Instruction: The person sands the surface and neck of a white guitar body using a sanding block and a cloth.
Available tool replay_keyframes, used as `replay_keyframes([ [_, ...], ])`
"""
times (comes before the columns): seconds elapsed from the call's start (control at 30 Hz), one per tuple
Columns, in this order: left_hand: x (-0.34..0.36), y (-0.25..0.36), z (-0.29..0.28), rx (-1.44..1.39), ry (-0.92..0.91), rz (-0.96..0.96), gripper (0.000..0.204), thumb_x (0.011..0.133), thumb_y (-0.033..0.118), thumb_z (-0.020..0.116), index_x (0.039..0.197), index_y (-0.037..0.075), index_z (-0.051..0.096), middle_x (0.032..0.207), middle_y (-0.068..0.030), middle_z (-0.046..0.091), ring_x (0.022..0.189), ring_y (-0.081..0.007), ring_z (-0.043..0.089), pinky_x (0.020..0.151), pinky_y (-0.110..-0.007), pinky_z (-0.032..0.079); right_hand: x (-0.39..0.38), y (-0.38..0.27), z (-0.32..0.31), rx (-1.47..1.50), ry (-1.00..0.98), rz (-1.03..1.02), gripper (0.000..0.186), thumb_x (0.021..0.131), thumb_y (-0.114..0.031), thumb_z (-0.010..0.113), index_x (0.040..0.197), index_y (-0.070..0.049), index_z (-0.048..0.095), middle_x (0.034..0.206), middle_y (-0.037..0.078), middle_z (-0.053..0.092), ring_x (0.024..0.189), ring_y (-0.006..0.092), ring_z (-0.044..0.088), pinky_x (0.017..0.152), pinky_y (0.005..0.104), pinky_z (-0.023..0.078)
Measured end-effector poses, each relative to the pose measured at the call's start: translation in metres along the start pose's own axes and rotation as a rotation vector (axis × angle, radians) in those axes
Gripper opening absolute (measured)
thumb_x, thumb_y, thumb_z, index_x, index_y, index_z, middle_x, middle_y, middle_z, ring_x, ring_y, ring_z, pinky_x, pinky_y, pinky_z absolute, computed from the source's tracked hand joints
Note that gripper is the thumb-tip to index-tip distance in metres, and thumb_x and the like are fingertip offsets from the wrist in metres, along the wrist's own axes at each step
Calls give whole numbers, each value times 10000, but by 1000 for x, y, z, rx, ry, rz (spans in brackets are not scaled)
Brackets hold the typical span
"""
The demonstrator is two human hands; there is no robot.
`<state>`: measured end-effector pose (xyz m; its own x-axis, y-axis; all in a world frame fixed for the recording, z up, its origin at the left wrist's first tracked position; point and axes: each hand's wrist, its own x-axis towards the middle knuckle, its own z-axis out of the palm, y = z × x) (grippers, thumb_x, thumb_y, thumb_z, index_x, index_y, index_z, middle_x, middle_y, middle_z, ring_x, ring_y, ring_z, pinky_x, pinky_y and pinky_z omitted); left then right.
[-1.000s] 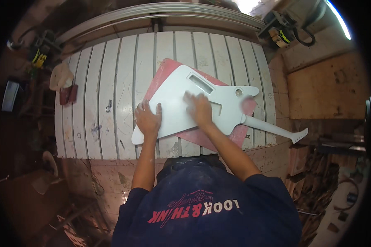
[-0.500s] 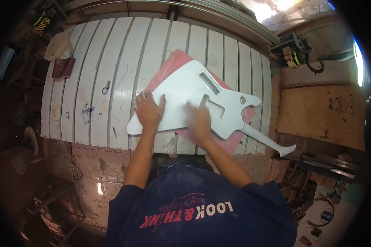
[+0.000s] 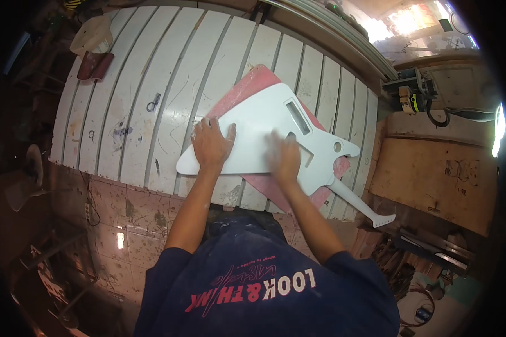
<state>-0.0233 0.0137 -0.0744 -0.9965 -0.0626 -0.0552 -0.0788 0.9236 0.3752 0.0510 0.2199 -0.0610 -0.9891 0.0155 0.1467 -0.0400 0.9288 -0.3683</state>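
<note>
A white, angular electric guitar body (image 3: 258, 115) with its neck (image 3: 354, 199) pointing to the lower right lies flat on a pink mat (image 3: 244, 95). Cut into its face are a slot, a larger cavity and a round hole. My left hand (image 3: 212, 143) rests on the left part of the body, fingers spread and holding nothing. Over the middle, beside the larger cavity, is my right hand (image 3: 284, 157). Motion smears its fingers, so whether anything is under them cannot be made out.
Under the mat is a white slatted table (image 3: 129, 112). A dark red rolled sheet (image 3: 95, 66) and a beige cap-like thing (image 3: 93, 36) sit at its far left corner. A small ring-shaped thing (image 3: 153, 103) lies left of the guitar. Brown board (image 3: 433, 174) stands at the right.
The whole view has shifted and turned slightly. My left hand keeps its place on the guitar body; my right hand is blurred in both frames, near the larger cavity.
</note>
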Motion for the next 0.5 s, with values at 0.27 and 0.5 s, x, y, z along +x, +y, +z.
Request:
replay_keyframes([
  [0.27,1,-2,-2,-22,-45,-38,611,967,545,622,1289,26,635,1284,-186,611,1256,-368,557,1044,-540,456,-40,-29,-4,15,-99,91,702,779,-145,789,1452,-183,597,1095,180,574,1003,380,579,888,499,481],
  [0.5,-1,-1,3,-64,28,1,595,952,544,630,1252,30,645,1247,-184,616,1234,-362,559,1055,-536,439,47,30,-2,29,198,167,707,775,-177,793,1453,-179,593,1151,224,602,1034,409,612,894,535,505],
])
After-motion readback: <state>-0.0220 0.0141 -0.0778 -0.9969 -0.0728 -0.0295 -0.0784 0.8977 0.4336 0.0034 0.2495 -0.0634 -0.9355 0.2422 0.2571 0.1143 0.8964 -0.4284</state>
